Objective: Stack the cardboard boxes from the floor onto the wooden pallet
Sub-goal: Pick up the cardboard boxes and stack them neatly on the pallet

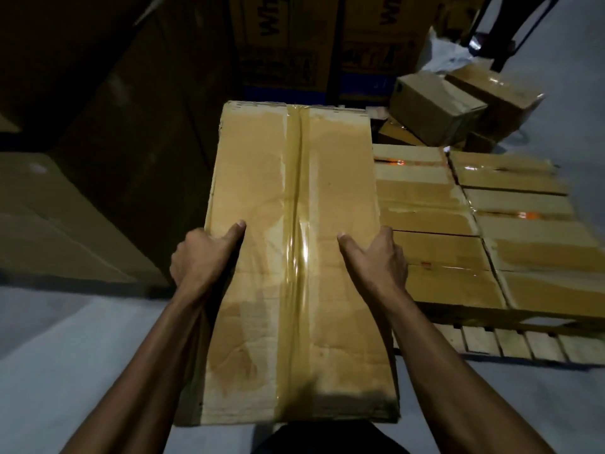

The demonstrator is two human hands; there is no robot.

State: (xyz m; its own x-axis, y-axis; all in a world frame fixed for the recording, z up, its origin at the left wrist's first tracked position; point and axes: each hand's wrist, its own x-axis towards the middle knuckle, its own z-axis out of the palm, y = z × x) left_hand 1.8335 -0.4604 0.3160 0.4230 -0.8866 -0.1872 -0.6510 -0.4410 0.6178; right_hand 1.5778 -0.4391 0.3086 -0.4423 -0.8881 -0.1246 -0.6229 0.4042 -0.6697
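A long cardboard box (pixel 294 198) sealed with clear tape down its middle fills the centre of the view, held up in front of me. My left hand (pixel 203 253) grips its left edge, thumb lying on the top face. My right hand (pixel 376 257) grips the right edge the same way. To the right, the wooden pallet (pixel 510 345) shows its slats at the near edge, with a layer of several taped boxes (pixel 458 240) on it. The held box sits left of and above that layer.
Two loose boxes (pixel 435 109) lie on the floor beyond the pallet, next to white plastic wrap (pixel 442 54). Tall printed cartons (pixel 288 44) stand at the back, dark large cartons (pixel 65 208) at the left. Grey floor (pixel 65 355) lies near me.
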